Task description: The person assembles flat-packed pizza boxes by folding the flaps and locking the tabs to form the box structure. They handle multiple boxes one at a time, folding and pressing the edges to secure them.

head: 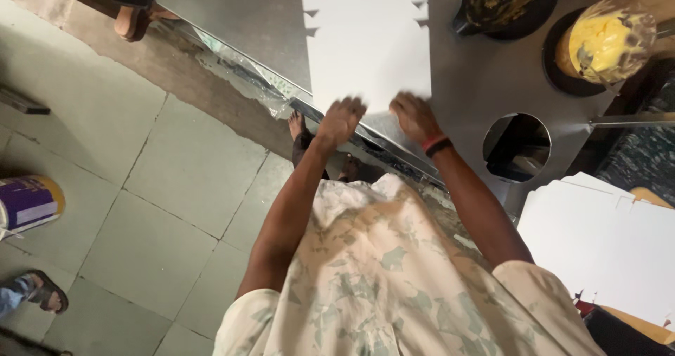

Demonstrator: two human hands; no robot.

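I see both hands, left (340, 120) and right (415, 115), lying flat with fingers loose on the white sheet (365, 40) on the steel counter (239, 18). A pan (503, 4) holds dark food; a pot (606, 43) holds yellow batter.

My steel counter (485, 82) carries a flat white cardboard sheet (365, 40) in the middle, with a dark pan (503, 4) and yellow-filled pot (605, 43) far right.

Dark pan (503, 4), yellow-filled pot (606, 41), purple-labelled can (29, 203) on floor.
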